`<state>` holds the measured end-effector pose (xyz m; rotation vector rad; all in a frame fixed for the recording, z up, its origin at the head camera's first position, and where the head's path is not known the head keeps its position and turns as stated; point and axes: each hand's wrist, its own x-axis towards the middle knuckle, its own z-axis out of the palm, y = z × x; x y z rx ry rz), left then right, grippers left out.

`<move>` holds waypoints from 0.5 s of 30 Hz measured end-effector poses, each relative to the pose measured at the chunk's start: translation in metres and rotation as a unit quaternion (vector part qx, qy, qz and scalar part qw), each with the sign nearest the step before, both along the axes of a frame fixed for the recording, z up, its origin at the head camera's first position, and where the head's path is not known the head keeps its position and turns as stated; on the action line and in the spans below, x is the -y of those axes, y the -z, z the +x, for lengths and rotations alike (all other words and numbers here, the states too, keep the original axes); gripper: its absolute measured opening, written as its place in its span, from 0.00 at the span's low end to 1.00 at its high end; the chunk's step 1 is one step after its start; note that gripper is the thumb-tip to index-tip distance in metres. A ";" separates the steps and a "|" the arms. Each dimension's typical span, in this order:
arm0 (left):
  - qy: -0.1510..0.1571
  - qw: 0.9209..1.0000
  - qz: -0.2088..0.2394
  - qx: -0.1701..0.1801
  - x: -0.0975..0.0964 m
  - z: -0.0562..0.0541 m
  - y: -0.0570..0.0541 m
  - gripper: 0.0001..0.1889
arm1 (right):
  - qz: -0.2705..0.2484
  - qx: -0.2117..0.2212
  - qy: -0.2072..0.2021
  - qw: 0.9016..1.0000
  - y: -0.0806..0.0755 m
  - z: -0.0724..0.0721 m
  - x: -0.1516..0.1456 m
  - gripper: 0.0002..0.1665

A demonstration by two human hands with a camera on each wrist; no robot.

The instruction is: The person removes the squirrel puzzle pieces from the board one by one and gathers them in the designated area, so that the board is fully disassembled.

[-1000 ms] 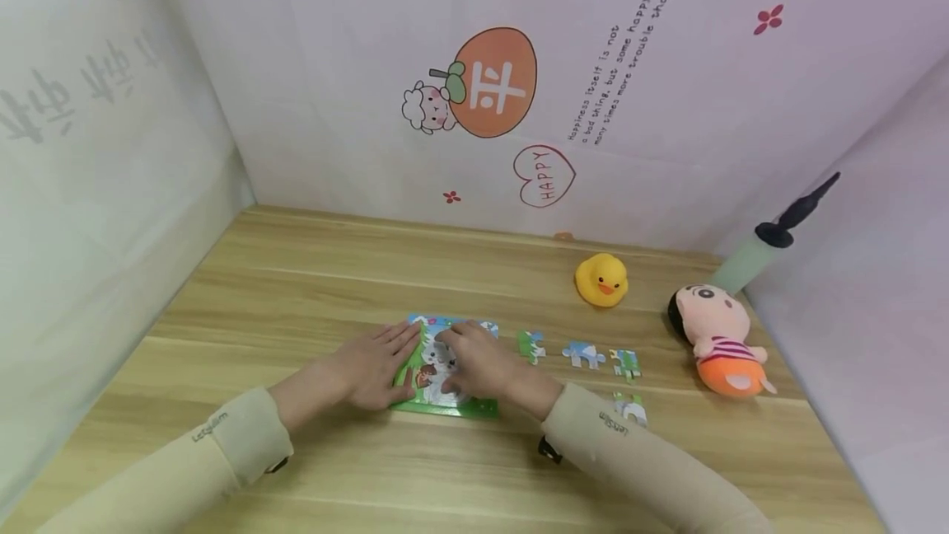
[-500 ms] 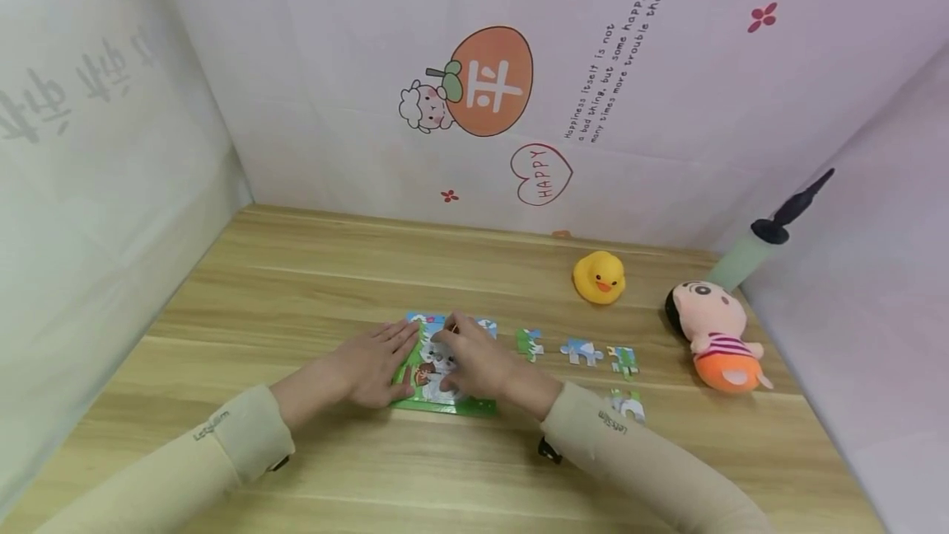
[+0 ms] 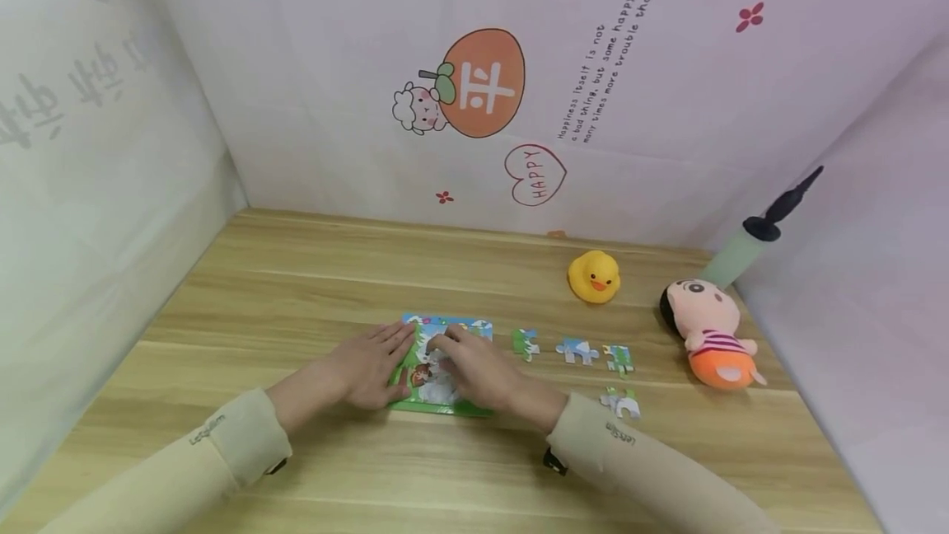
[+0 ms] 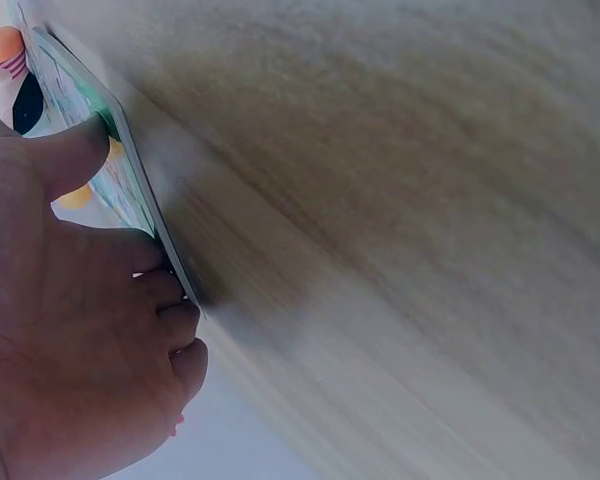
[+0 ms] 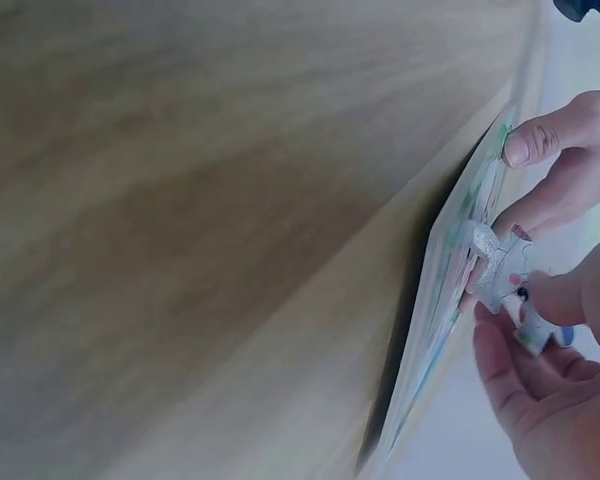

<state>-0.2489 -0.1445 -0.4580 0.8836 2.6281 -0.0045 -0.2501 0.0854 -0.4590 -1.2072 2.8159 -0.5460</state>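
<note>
1. Nearest the person, a pale sleeve with small dark lettering runs back from each grip: the left sleeve (image 3: 240,443) and the right sleeve (image 3: 604,439). A dark object (image 3: 553,461) shows under the cuff behind the right grip.
2. The left grip (image 3: 373,371) is spread flat, fingers straight over the left edge of the puzzle board (image 3: 440,390) and thumb held apart on its green near border.
3. The right grip (image 3: 478,369) is above the right part of the board. In the right wrist view it pinches a grey-and-white puzzle piece (image 5: 500,275), with an eye and a pink cheek printed on it, between thumb and fingers. The piece is tilted; whether it touches the board cannot be told.
4. The board lies on the wood-grain counter (image 3: 334,270), between the two grips and partly under both.
5. Right of the right grip, a white-and-green piece (image 3: 621,403) lies slightly nearer the person than the other loose ones.
6. A little farther out, also right of that grip, come a green-and-white piece (image 3: 525,344), a blue-and-white piece (image 3: 577,351) and a green-and-blue piece (image 3: 619,358).
7. Well to the right of the right grip lies a plush doll (image 3: 710,332) in a striped top.
8. Beyond the right grip and to its right sits a yellow duck (image 3: 594,277).
9. Past the doll, farther from that grip, leans a pale green cylinder (image 3: 734,254) with a black tip.
10. Farthest beyond both grips rises a printed wall covering (image 3: 334,105).
</note>
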 end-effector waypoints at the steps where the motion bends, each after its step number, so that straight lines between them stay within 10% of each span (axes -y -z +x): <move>1: 0.000 1.000 0.000 -0.001 0.000 0.000 0.000 0.44 | -0.006 -0.003 -0.002 1.000 0.000 0.000 -0.001 0.14; 15: 0.007 1.000 0.011 0.004 -0.001 -0.001 0.002 0.44 | -0.101 0.030 0.073 0.992 -0.009 0.002 -0.092 0.07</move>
